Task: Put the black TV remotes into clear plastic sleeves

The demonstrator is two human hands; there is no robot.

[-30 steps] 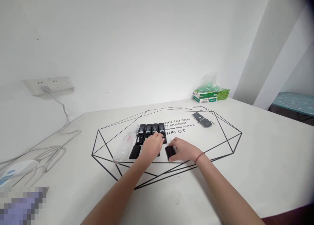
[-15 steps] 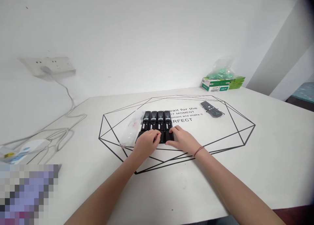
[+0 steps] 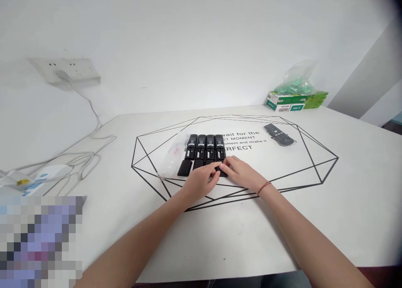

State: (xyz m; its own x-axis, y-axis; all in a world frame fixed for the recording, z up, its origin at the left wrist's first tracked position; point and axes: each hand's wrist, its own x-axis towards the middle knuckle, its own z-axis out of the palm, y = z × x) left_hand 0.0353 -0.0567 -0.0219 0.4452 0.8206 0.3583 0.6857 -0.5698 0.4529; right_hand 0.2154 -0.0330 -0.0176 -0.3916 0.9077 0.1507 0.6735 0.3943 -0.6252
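Several black remote controls [image 3: 201, 142] lie face down side by side, with their battery compartments open. Below them sits a row of loose black battery covers [image 3: 185, 168], partly hidden by my hands. My left hand [image 3: 199, 182] reaches over the covers toward the rightmost one, thumb and index finger bent close together. Against its fingertips is my right hand [image 3: 241, 172], fingers curled at the rightmost battery cover [image 3: 223, 174]. Whatever lies between the fingertips is too small and hidden to make out.
A clear plastic bag [image 3: 172, 160] lies left of the remotes. Another remote [image 3: 279, 135], face up, is at the right. Green-and-white boxes [image 3: 285, 101] with a plastic bag [image 3: 297, 80] stand at the back. Cables [image 3: 91, 143] and a power strip [image 3: 52, 175] occupy the left side.
My left hand has shifted right, from the middle covers to the rightmost one, uncovering the leftmost cover. My right hand's fingers have drawn together near it. The view has shifted slightly.
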